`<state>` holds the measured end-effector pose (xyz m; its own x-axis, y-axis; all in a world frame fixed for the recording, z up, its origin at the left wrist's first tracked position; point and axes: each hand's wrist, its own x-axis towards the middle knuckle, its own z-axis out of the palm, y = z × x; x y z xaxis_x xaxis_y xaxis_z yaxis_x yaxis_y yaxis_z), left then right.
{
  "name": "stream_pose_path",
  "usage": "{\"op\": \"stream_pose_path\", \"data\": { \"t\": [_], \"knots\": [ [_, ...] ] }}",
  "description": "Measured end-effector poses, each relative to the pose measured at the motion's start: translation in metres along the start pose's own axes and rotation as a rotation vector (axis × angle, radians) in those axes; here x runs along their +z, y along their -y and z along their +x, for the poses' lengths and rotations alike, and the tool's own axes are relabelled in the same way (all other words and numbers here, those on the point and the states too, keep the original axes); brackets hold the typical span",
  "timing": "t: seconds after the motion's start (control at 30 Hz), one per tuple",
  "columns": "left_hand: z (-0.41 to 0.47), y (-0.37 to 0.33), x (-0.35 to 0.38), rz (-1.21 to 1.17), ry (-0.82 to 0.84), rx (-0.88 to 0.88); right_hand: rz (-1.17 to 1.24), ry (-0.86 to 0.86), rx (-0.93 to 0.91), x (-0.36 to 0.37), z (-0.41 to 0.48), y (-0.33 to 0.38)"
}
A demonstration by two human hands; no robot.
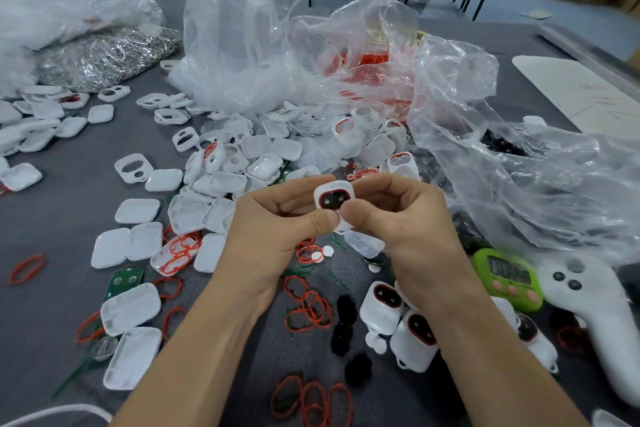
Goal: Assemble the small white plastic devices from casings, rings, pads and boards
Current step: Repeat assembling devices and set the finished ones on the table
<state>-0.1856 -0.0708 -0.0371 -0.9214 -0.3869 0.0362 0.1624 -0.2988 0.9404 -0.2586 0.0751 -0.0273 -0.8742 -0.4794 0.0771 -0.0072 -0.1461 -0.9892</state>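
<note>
Both hands are clamped on one small white device (333,202), held above the grey table (62,218) just over mid-frame. The left hand (277,222) takes it from 9 o'clock with fingers curled behind it. The right hand (405,215) pinches it from 3 o'clock, and the two thumb tips touch at its 6 o'clock edge. The device shows a red-rimmed black face turned toward the camera. From the hands, a heap of white casing halves (225,180) spreads from 9 to 12 o'clock, and crumpled clear plastic bags (242,28) rise at 12 to 3 o'clock, one close beside the right hand. Loose red rings (308,310) and black pads (346,308) lie at 6 o'clock between the forearms. Finished devices (381,303) stand at 5 o'clock, and a green circuit board (123,279) lies at 8 o'clock. The barest stretch of table is at 9 o'clock, between the casing heap and a second cluster at the left frame edge. At 4 o'clock a green timer (507,276) touches a white handheld controller (595,315); its digits are too blurred to read. A white sheet (571,87) at 2 o'clock bears faint red scrawl, also unreadable.
</note>
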Motion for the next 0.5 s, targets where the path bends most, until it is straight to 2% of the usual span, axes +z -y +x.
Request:
{"op": "stream_pose_path", "data": {
  "t": [0.2,0.37,0.5],
  "knots": [
    [-0.0003,0.0001,-0.0017,0.006,0.008,-0.166,0.065,0.107,0.02,-0.0034,0.0005,0.0008],
    [-0.002,-0.0037,-0.0062,-0.067,0.118,-0.21,0.15,0.202,-0.01,-0.0045,0.0002,0.0054],
    [-0.002,-0.0045,-0.0063,-0.048,0.086,-0.209,0.214,0.182,0.08,0.0002,-0.0004,0.0048]
  ]
}}
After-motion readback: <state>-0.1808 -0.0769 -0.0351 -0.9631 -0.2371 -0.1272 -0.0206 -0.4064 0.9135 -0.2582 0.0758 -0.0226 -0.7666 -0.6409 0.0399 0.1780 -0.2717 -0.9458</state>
